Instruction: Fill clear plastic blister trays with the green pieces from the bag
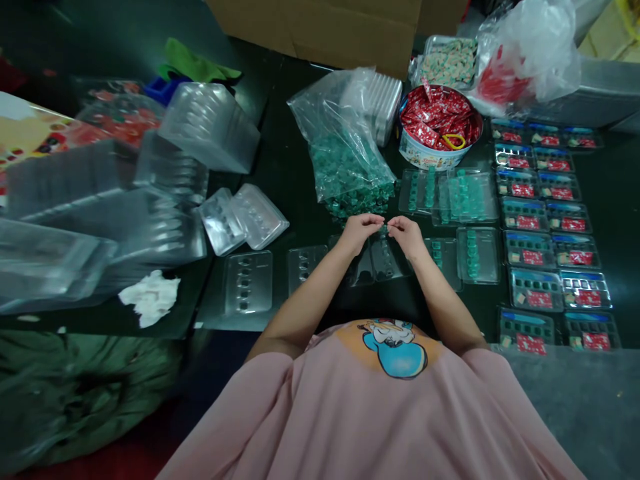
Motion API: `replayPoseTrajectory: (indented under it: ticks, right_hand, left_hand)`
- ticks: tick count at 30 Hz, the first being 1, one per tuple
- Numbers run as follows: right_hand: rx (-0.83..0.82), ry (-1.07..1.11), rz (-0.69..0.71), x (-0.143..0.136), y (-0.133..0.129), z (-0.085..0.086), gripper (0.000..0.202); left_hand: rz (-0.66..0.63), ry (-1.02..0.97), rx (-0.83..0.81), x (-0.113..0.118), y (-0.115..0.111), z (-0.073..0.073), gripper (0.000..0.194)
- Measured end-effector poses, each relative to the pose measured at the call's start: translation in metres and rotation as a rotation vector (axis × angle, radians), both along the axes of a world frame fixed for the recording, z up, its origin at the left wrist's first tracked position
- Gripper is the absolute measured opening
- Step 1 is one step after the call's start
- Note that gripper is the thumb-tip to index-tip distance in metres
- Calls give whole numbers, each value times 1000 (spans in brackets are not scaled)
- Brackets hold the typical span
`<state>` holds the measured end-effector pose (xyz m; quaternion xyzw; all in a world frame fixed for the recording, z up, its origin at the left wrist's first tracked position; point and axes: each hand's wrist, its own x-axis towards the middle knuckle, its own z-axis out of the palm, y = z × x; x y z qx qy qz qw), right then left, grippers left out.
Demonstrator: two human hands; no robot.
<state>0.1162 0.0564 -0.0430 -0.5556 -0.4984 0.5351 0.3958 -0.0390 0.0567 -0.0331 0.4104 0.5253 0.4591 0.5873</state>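
Observation:
My left hand (361, 231) and my right hand (406, 235) meet close together over the table, both with fingers pinched. A small green plastic piece (384, 229) shows between the fingertips, partly hidden. Below them lies a clear plastic tray (384, 260) with a row of small wells. Just beyond my hands, a heap of loose green pieces (357, 200) spills from a clear plastic bag (335, 127). On the right, clear trays (477, 255) carry rows of green pieces in their wells. To the left lies another tray (249, 283) whose wells hold no green pieces.
Stacked clear trays (115, 220) crowd the left side, beside a crumpled white tissue (151, 298). A round tin (435, 157) holds red packets and yellow-handled scissors (454, 141). Several filled trays (533, 291) form columns at right. A cardboard box (320, 30) stands behind.

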Motion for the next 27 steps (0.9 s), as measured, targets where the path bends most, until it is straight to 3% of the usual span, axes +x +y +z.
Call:
replayPoseTrajectory:
  ticks: [5,15,21,27]
  right_hand:
    - [74,-421,79,-2,1,-4,10]
    - [144,-751,148,-12,3,-6,20]
    - [152,-770,157,-13,3,-4,22]
    - [188,-623,148,2,-1,-1,24]
  left_hand:
    - [-38,423,154,2,-6,-11,17]
    - [-81,719,288,12,-8,-26,31]
    - [-142,760,378,10,-15,-20,39]
    - [-304,786,423,5,-9,-23,24]
